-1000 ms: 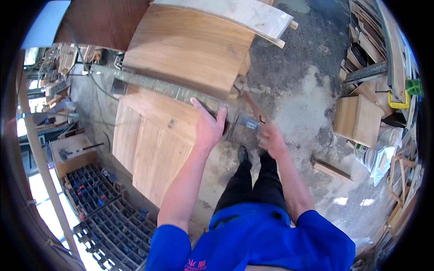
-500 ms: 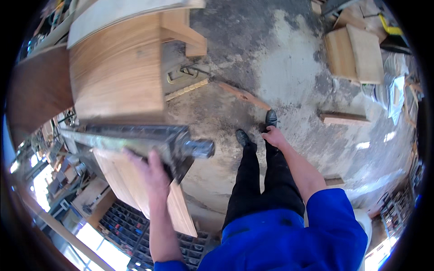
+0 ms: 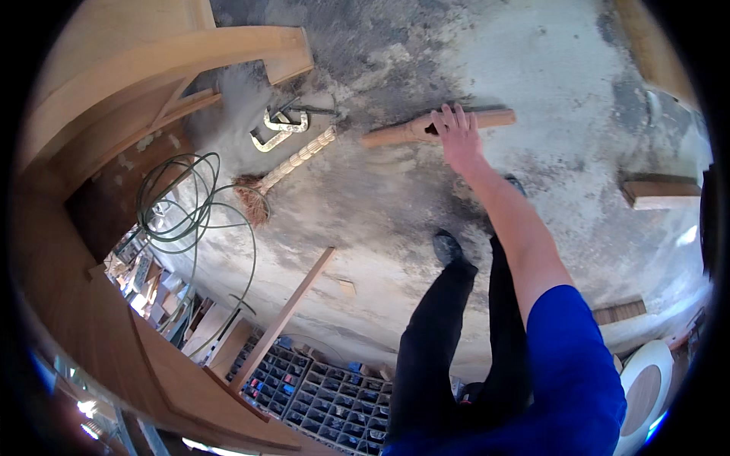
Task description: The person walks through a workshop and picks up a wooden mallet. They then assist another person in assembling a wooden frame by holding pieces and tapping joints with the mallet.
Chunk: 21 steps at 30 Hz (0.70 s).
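Stretched far out from my body, my right hand (image 3: 461, 137) is over a long reddish-brown piece of wood (image 3: 395, 134) on the floor. Its fingers are spread across the middle of the piece, beside a dark hole. Whether the fingertips touch the wood I cannot tell. My left hand is out of view.
Left of the wood lie a broom (image 3: 293, 163) and a metal clamp (image 3: 277, 129). A coiled green hose (image 3: 194, 205) hangs by curved wooden furniture (image 3: 144, 68). A thin wooden bar (image 3: 283, 319) leans near a compartmented rack (image 3: 334, 399). A short board (image 3: 661, 196) is at right.
The view has shifted, and I am bent lower. My right hand has gone from beside my leg out to the wood. My left hand, earlier at a metal vise, has left the view.
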Tool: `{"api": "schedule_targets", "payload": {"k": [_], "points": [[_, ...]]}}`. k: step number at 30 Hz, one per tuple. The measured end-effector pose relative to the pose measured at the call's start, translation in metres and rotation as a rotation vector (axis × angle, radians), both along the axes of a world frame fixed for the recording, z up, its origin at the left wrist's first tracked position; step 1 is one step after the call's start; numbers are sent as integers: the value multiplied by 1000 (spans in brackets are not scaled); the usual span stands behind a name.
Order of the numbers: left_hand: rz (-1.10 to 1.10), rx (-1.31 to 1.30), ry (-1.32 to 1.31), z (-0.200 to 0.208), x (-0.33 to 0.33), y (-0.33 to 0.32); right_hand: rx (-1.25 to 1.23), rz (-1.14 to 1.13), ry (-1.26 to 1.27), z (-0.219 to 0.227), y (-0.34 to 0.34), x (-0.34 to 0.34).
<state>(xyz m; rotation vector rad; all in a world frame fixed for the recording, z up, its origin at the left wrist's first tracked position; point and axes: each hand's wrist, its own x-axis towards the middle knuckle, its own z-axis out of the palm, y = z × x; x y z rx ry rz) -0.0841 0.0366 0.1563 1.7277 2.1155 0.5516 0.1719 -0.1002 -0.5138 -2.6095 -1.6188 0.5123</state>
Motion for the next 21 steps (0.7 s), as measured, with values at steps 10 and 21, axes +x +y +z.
{"api": "schedule_targets", "payload": {"k": [10,21], "points": [[36,1,6,27,-7,-8,-336,-274,983,78,17,22],[-222,-111,-108,64,33,-27,351,-707,1396,444,-41,19]]}}
